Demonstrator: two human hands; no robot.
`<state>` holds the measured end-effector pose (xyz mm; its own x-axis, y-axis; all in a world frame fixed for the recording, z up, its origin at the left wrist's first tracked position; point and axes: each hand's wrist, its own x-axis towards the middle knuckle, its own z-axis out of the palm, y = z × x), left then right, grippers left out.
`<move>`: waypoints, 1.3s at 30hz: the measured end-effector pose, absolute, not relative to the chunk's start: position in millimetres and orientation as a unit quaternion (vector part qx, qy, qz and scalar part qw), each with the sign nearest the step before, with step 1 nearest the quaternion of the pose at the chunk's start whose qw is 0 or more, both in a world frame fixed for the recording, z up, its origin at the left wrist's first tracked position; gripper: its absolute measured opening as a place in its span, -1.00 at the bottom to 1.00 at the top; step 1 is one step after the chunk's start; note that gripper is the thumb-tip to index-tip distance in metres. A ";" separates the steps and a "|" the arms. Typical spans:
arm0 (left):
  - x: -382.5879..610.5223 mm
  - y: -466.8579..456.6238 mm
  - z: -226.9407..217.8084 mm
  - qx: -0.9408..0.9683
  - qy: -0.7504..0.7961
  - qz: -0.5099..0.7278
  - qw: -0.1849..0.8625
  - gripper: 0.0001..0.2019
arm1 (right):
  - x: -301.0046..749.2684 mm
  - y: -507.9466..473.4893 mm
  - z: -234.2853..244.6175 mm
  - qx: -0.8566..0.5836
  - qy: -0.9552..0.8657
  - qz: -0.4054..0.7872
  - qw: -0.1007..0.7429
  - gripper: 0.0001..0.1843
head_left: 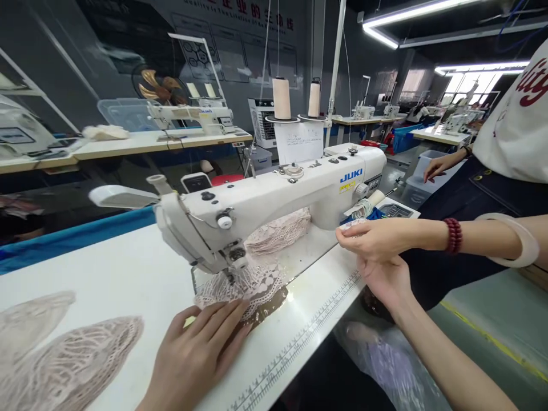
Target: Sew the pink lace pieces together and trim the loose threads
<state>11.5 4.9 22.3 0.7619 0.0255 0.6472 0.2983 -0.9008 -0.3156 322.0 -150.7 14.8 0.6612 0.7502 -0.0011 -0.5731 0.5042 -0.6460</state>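
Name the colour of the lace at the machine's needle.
The lace is pale pinkish-beige, seen best in the head view.

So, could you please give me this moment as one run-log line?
left hand: fingers at lace edge | right hand: just below co-worker's beaded hand, grip unclear | lace: partly beneath sewing machine head
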 end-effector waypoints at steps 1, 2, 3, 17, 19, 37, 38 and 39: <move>11.3 3.6 22.7 -0.915 -0.088 -0.337 0.204 -0.81 | 323.3 -148.9 16.1 -0.288 -0.148 0.399 0.858 -0.57; 10.9 2.3 22.9 -0.914 -0.088 -0.340 0.201 -0.81 | 324.0 -146.8 17.2 -0.268 -0.153 0.414 0.856 -0.57; 10.4 1.2 22.8 -0.914 -0.090 -0.343 0.195 -0.81 | 324.5 -144.4 18.1 -0.263 -0.154 0.433 0.849 -0.59; 12.0 -8.6 29.6 -0.912 -0.076 -0.377 0.142 -0.81 | 325.5 -130.8 111.6 -0.416 -0.045 0.783 0.460 -0.68; 14.1 -16.6 35.8 -0.926 -0.088 -0.346 0.123 -0.71 | 303.0 -140.6 92.0 -0.361 -0.060 0.759 0.539 -0.76; -77.0 -21.2 103.8 -0.772 -0.449 -0.374 -0.250 -0.65 | 168.4 -114.1 28.7 -0.439 -0.430 0.716 0.333 -0.60; -88.3 -5.4 111.5 -0.762 -0.489 -0.360 -0.224 -0.60 | 169.7 -114.2 28.4 -0.450 -0.454 0.700 0.319 -0.60; -98.8 11.9 118.1 -0.745 -0.533 -0.345 -0.204 -0.59 | 171.7 -114.0 27.9 -0.460 -0.476 0.681 0.313 -0.59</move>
<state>-98.8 11.9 118.1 0.1943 0.9349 0.2969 0.6535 -0.3491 0.6716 171.7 -114.0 27.9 -0.3804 0.8642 -0.3294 0.0125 -0.3514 -0.9362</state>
